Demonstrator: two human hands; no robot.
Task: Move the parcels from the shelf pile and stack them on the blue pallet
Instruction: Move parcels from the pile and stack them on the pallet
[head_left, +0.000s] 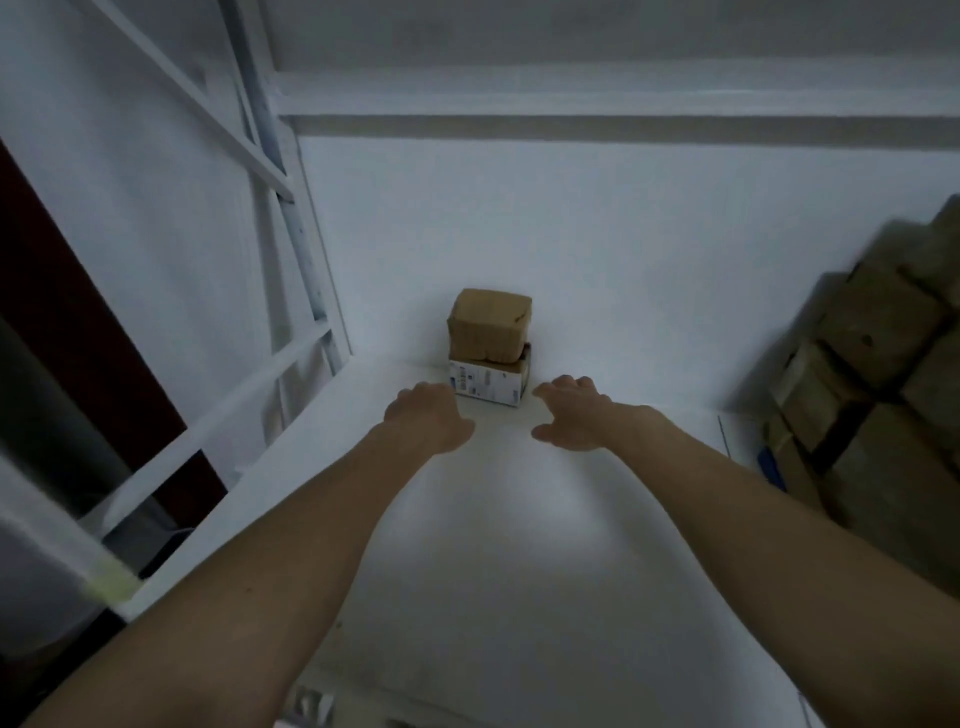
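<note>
Two small parcels stand stacked at the back of the white shelf (483, 519), against the wall. The upper one is a brown taped parcel (488, 325); under it sits a white printed box (485, 384). My left hand (423, 415) reaches out just left of the white box, fingers relaxed, holding nothing. My right hand (571, 413) is stretched out just right of the box, fingers spread, also holding nothing. Neither hand plainly touches the parcels. The blue pallet is not in view.
A tall pile of brown cardboard parcels (883, 374) fills the right end of the shelf. White metal shelf uprights and cross bars (291, 249) stand on the left, with a dark gap behind them. A small blue item (771, 467) lies at the pile's foot.
</note>
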